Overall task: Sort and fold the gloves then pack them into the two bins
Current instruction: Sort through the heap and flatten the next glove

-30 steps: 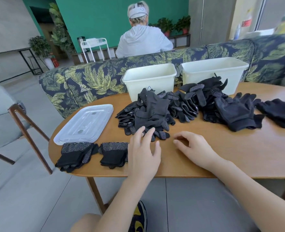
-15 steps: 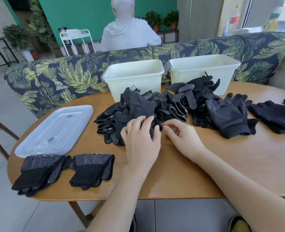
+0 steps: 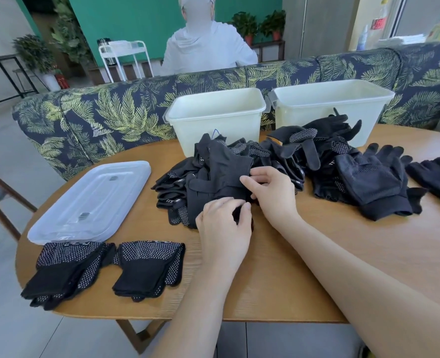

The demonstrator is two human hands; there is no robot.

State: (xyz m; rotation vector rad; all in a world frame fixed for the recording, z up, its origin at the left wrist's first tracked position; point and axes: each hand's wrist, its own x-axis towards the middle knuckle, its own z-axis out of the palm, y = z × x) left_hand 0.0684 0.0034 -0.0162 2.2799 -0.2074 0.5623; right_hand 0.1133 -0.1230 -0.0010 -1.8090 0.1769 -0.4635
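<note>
Both hands curled into the glove pile mid-bench, left hand pinching black fabric at 6 o'clock, right hand gripping its 3 o'clock edge, two bins at 12 o'clock.

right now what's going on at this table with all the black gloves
A person is sorting gloves. Both hands are in the loose pile at the table's middle: the left hand pinches black fabric at its near edge, and the right hand grips a glove beside it. Two folded dotted pairs lie at the near left by a clear lid. Nothing shows above the rims of the two white bins.
</note>
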